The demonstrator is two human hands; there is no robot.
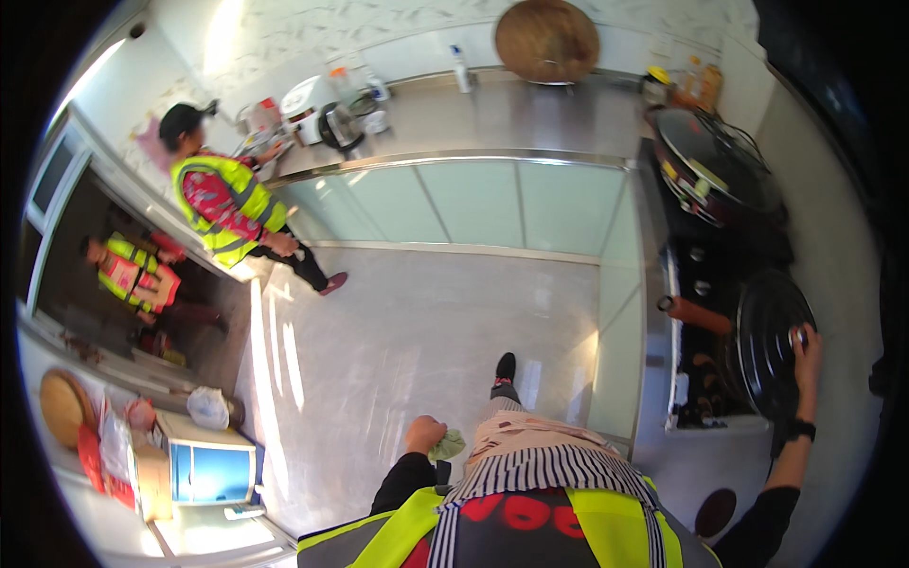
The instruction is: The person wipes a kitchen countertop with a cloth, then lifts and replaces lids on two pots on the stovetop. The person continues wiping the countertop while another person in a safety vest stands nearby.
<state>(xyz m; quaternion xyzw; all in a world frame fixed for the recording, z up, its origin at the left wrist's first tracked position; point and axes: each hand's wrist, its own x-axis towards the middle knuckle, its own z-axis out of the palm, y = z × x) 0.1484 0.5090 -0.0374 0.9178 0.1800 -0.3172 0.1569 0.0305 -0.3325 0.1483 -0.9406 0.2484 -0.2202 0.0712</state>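
My right hand [807, 358] grips the knob of a dark, ringed pan lid [767, 348] at the right. Under the lid sits a pan whose brown handle [699, 314] points left over the black gas stove [699, 387]; the pan's inside is hidden. Down by my waist, my left hand [425, 434] is closed around a pale green cloth [449, 445], part of which hangs out beside the fingers. A striped apron [547, 461] covers my front.
A large electric pan [717, 163] stands beyond the stove. Along the far steel counter [440, 117] are a round wooden board [547, 39], a spray bottle [460, 69] and an electric kettle [341, 126]. One person [227, 199] stands at its left end, another [138, 273] beyond the doorway. A blue-fronted cabinet [213, 472] is lower left.
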